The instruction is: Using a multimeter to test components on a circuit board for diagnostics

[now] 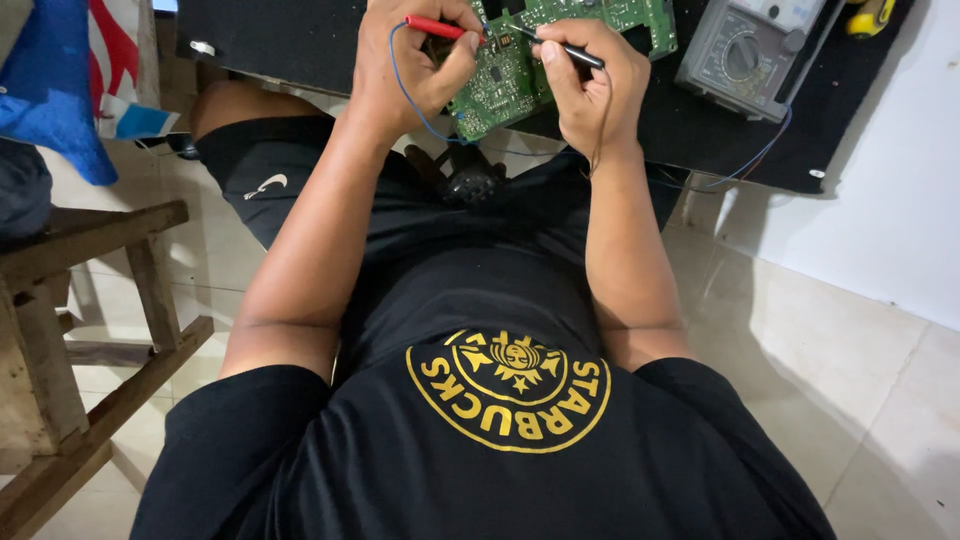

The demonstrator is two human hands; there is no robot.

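Circuit board (pixel 520 60) lies on the black worktop (pixel 300 40), edge overhanging my lap. Left hand (pixel 410 60) pinches the red probe (pixel 435 27), right hand (pixel 590 80) the black probe (pixel 570 50), tips down on the board; meter (pixel 745 50) sits alongside, dial readable.

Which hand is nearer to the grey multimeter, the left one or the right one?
The right hand, holding the black probe, sits just beside the multimeter. The left hand, with the red probe, is farther away across the green circuit board.
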